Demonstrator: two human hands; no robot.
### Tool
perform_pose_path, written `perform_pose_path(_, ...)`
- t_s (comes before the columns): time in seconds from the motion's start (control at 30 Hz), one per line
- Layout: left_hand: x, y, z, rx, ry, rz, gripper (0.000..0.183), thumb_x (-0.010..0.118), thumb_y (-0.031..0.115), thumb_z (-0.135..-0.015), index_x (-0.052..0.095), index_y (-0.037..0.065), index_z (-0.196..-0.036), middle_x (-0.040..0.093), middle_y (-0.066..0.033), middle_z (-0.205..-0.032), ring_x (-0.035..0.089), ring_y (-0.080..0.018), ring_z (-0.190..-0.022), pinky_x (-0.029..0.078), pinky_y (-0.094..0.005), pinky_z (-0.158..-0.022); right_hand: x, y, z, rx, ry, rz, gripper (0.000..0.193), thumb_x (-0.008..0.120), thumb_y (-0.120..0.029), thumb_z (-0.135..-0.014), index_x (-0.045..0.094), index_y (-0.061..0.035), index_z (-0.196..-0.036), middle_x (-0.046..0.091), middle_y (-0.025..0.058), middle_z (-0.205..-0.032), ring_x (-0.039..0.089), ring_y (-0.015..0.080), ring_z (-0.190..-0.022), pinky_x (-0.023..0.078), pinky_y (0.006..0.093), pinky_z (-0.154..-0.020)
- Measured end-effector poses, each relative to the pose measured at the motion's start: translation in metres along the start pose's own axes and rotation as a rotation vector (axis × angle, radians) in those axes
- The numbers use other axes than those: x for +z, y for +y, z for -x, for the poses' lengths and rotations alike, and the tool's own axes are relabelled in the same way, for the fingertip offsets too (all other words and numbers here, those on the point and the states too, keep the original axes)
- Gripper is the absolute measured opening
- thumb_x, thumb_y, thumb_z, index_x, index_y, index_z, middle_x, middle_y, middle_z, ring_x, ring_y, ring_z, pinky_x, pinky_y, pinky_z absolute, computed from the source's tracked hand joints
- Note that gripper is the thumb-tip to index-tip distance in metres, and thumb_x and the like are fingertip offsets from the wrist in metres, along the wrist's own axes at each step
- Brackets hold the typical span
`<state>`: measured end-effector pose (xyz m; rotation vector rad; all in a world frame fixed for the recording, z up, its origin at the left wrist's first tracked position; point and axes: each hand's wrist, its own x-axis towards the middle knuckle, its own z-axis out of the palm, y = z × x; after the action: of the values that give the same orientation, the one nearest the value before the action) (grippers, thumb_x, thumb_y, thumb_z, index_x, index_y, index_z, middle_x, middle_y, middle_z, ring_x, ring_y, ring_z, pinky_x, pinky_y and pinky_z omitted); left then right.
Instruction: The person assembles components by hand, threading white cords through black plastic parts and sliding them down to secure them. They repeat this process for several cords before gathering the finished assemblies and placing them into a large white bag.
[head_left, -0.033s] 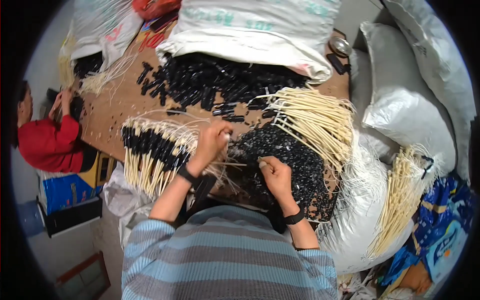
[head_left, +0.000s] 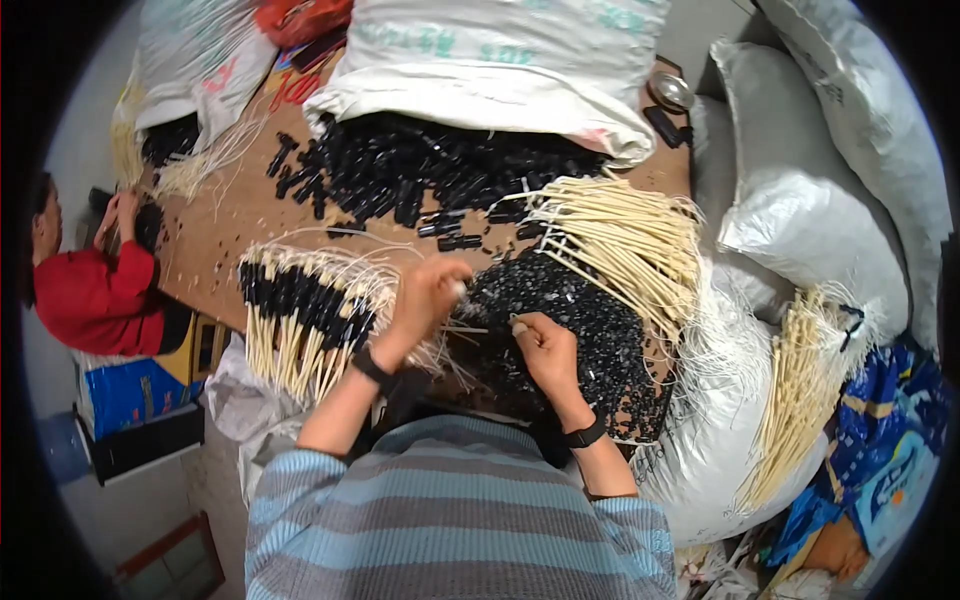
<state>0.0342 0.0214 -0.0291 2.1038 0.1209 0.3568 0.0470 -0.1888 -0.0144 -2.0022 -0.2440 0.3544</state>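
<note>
Curling left of a heap of small, glossy black plastic bits (head_left: 600, 305), the left hand (head_left: 425, 297) is hiding anything it grips; over the heap's near side, the right hand (head_left: 549, 354) is pressing thumb against finger, anything pinched being too small to tell. A thin, pale stick (head_left: 468, 330) is showing between them; handled loosely, it could be slipping among the bits. White cords (head_left: 378, 282) left of the heap could be snagging the wrist, pulling black-sleeved cream sticks (head_left: 292, 300) askew.

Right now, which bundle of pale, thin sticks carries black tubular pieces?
The pale-stick bundle immediately left of the left hand: black pieces line its sticks. The right tabletop bundle and far-right bundle show none.
</note>
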Motion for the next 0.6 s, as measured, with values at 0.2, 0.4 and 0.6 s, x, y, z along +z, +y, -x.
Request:
perform_pose_path(0.2, 0.020, 0.062, 0.019, 0.403, -0.163, -0.059, 0.027, 0.065, -0.003, -0.068, 0.067, 0.009, -0.091, 0.065, -0.0058, -0.088, 0.062, -0.0247, -0.079, 0.052, -0.0328, -0.068, 0.017, 0.010, -0.008, -0.151, 0.035, -0.116, 0.013, 0.059, -0.004, -0.083, 0.068, -0.0054, -0.092, 0.063, 0.0123, -0.068, 0.062, 0.0149, -0.060, 0.046, 0.0304, -0.056)
perform_pose_path(0.4, 0.018, 0.057, 0.022, 0.246, -0.159, 0.054, 0.030, 0.061, -0.010, -0.069, 0.066, 0.008, -0.093, 0.064, -0.0055, -0.085, 0.062, -0.0199, -0.074, 0.050, -0.0280, -0.066, 0.012, -0.003, -0.001, -0.167, 0.026, -0.038, 0.011, 0.058, -0.006, -0.085, 0.066, -0.0076, -0.091, 0.065, 0.0140, -0.073, 0.064, 0.0273, -0.061, 0.048, 0.0338, -0.055)
perform_pose_path(0.6, 0.016, 0.061, 0.022, -0.317, -0.169, 0.498, 0.024, 0.058, -0.014, -0.076, 0.065, -0.001, -0.095, 0.062, 0.0029, -0.083, 0.055, -0.0013, -0.075, 0.045, -0.0163, -0.064, 0.014, -0.008, 0.004, -0.365, 0.259, 0.410, 0.010, 0.061, -0.020, -0.087, 0.065, -0.0144, -0.095, 0.064, 0.0095, -0.072, 0.063, 0.0292, -0.058, 0.047, 0.0377, -0.049)
